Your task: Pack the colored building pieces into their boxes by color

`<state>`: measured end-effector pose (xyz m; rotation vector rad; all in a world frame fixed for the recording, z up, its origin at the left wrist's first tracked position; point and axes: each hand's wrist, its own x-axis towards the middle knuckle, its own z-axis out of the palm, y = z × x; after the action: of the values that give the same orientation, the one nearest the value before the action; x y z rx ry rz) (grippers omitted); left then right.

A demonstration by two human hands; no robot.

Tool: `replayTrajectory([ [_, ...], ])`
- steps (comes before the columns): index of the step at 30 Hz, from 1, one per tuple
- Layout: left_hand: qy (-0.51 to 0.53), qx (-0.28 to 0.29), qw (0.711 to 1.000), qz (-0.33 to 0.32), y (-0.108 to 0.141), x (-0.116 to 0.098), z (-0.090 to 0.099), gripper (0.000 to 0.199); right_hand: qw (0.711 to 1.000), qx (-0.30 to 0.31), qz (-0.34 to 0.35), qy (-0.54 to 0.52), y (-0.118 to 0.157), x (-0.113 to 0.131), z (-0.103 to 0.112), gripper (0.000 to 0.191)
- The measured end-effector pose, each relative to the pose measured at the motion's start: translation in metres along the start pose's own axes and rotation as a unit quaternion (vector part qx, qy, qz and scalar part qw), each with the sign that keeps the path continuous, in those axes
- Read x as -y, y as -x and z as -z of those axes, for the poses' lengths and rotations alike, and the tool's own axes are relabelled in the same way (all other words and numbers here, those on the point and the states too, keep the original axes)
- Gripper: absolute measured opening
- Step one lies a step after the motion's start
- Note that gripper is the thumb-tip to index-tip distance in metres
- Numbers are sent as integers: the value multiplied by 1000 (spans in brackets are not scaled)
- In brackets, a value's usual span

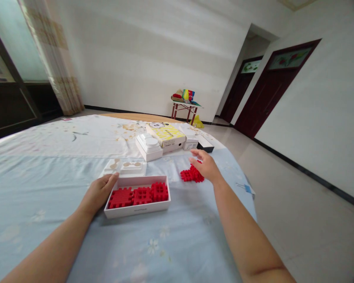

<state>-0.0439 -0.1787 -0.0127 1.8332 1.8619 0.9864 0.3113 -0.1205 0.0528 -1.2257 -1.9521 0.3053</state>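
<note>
An open white box (137, 212) stands on the table's near part, with red notched plastic pieces (142, 195) lying side by side in it. My left hand (102, 191) grips the box's left end, its fingers at the upper left corner. To the right, my right hand (204, 164) is over a small pile of red pieces (188, 175) on the cloth. Its fingers are apart and it partly covers the pile; nothing shows held in it.
Behind the box lie a white tray (132, 168), a white box with a round top (149, 146), a yellow and white box (168, 135), a small white box (190, 144) and a black-sided box (205, 144). A patterned cloth (129, 251) covers the round table.
</note>
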Motion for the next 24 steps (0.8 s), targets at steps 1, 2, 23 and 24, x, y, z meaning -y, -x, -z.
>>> replayTrajectory([
  [1,-1,2,1000,0,0,0,0,46,998,-36,-39,17,0,-17,2,42],
  [2,-2,4,1000,1,0,0,0,46,995,-49,-77,36,0,-33,2,45],
  [23,8,-11,1000,1,2,-4,-1,46,993,4,-106,61,17,-59,-11,53],
  [24,6,-14,1000,-1,2,-4,-1,46,994,-3,-93,56,16,-58,-11,53],
])
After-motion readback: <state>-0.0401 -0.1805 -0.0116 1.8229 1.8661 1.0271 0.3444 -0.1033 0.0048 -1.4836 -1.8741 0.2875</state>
